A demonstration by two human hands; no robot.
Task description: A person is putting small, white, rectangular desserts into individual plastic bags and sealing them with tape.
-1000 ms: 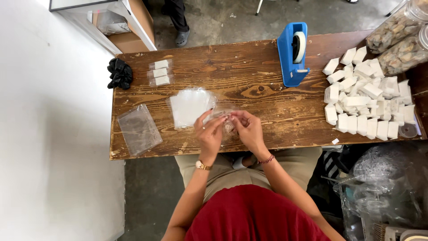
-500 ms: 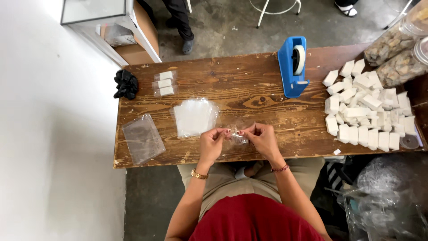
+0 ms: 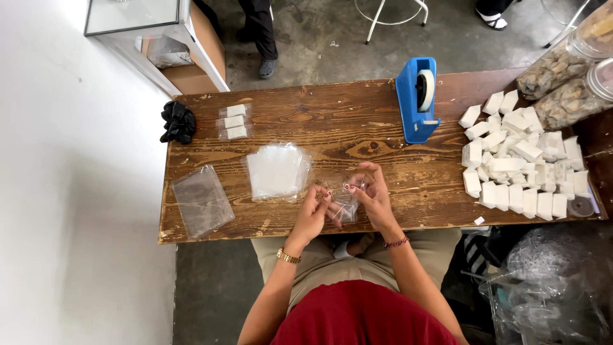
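Observation:
Both my hands meet over the near edge of the wooden table (image 3: 319, 121). My left hand (image 3: 311, 211) and my right hand (image 3: 372, 195) pinch a small clear plastic bag (image 3: 345, 206) between their fingertips, just above the tabletop. A stack of clear plastic bags (image 3: 277, 170) lies to the left of my left hand. A heap of white rectangular blocks (image 3: 520, 160) covers the right end of the table.
A blue tape dispenser (image 3: 417, 99) stands at the far edge. Three bagged white blocks (image 3: 234, 121) and black gloves (image 3: 177, 121) lie far left, a larger clear bag (image 3: 202, 199) near left. Two jars (image 3: 565, 70) stand far right. Another person's legs (image 3: 260, 29) are beyond the table.
My hands stay together on the small clear bag and have shifted slightly toward the table's near edge. The camera view has tilted, showing more floor beyond the table.

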